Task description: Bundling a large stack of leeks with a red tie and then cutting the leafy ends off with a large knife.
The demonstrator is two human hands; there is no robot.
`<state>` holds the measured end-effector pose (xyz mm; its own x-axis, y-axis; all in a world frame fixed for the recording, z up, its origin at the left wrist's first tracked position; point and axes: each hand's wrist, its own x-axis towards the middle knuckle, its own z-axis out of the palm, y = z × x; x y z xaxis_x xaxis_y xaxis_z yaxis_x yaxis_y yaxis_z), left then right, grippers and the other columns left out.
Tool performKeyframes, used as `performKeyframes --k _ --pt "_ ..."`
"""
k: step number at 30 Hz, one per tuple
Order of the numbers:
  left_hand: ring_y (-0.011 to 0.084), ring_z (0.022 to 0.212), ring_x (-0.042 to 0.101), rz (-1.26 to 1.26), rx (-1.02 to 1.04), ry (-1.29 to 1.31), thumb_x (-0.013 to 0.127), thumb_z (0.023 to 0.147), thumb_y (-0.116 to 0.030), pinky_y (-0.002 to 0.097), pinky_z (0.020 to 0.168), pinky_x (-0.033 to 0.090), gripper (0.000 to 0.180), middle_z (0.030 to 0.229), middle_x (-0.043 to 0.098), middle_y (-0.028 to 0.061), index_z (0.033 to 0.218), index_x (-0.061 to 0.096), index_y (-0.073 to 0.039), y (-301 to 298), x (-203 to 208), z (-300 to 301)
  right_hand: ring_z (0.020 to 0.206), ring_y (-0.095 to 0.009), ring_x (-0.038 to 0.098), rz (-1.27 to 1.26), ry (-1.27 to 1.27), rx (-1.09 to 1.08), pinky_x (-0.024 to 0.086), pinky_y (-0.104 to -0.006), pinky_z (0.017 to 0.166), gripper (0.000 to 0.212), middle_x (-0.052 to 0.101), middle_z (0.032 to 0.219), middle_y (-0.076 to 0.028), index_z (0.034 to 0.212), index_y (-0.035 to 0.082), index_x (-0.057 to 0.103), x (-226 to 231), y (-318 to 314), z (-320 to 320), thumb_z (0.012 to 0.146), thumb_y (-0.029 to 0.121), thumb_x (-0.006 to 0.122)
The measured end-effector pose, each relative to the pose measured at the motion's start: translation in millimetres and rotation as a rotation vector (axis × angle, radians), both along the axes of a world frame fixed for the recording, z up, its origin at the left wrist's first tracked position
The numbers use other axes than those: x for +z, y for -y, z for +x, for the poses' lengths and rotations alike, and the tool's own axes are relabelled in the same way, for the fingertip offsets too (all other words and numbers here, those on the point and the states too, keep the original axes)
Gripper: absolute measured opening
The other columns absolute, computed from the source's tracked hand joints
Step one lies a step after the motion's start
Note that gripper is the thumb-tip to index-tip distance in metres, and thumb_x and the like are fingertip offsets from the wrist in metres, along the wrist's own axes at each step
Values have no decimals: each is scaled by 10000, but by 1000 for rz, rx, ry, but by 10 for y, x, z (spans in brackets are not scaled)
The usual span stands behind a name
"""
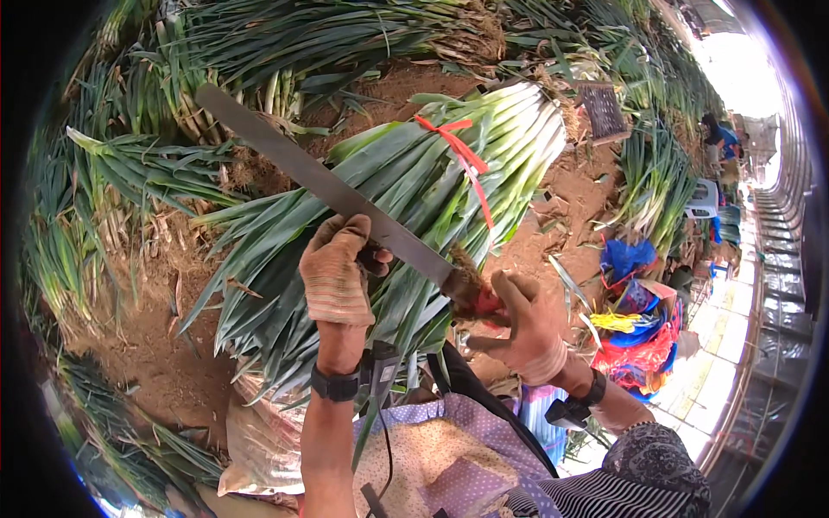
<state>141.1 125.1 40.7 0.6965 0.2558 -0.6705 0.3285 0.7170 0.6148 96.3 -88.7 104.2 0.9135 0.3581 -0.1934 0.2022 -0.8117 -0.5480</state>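
My left hand (337,272), in a striped work glove, pinches the blade of a long knife (298,160) between thumb and fingers. The blade slants from upper left to lower right, above a big bundle of leeks (380,173). A red ribbon (458,147) ties the bundle near its white stalks, which point to the upper right. My right hand (528,332), also gloved, is beside the knife's red-wrapped handle (485,302), with thumb and fingers spread apart. Its fingers do not close around the handle.
More leeks (345,34) lie heaped at the far side and the left (86,216), on brown soil (155,371). A dark slatted crate (604,112) stands by the bundle's root end. Right are coloured plastic bags (635,345), a pale stool (704,198) and a distant person in blue (727,142).
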Motion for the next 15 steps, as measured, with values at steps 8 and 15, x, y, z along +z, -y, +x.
performKeyframes --k 8,15 --pt "142 562 589 -121 -162 176 633 844 -104 241 491 464 191 746 627 73 974 595 30 -142 107 -16 789 -137 573 400 -867 -139 471 -267 763 699 603 923 -51 1214 2 483 -116 -107 275 619 147 822" --pt "156 809 613 429 -141 330 644 856 -221 236 719 476 333 901 649 70 1097 589 2 -588 -151 526 805 -123 602 512 -881 -491 482 -264 730 494 635 927 -35 1155 -2 520 10 -91 141 704 30 717"
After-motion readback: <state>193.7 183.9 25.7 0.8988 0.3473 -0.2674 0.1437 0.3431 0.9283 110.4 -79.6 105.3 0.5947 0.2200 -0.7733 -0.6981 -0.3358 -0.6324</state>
